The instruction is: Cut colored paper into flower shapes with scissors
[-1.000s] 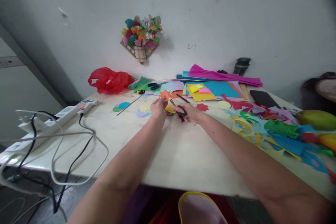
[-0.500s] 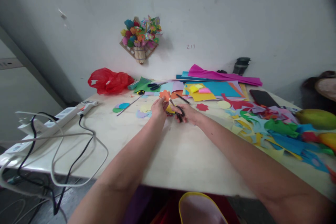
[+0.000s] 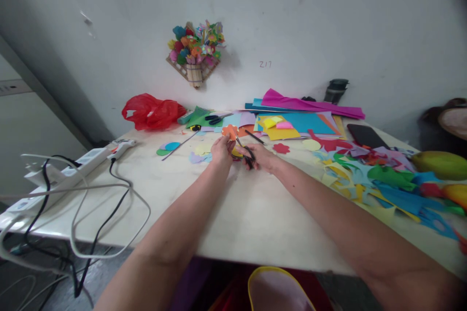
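Note:
An orange paper flower (image 3: pixel 229 131) is pinched in the fingers of my left hand (image 3: pixel 222 149), held a little above the table. My right hand (image 3: pixel 261 156) grips the dark handles of a pair of scissors (image 3: pixel 249 156), whose blades point up and left to the flower's right edge. Whether the blades are apart is too small to tell. Below and between the hands a yellow paper piece (image 3: pixel 237 152) partly shows. A red paper flower (image 3: pixel 281 148) lies to the right of my right hand, and a dark pencil (image 3: pixel 255 137) lies just beyond it.
Paper scraps (image 3: pixel 365 180) cover the table's right side, near a phone (image 3: pixel 368 136). Coloured sheets (image 3: pixel 310 124) and a second pair of scissors (image 3: pixel 215 119) lie at the back. A red plastic bag (image 3: pixel 151 112) and a power strip (image 3: pixel 85 160) with cables are on the left.
Almost nothing differs. The orange flower has turned or shifted very slightly in my left hand, and the scissors remain beside it.

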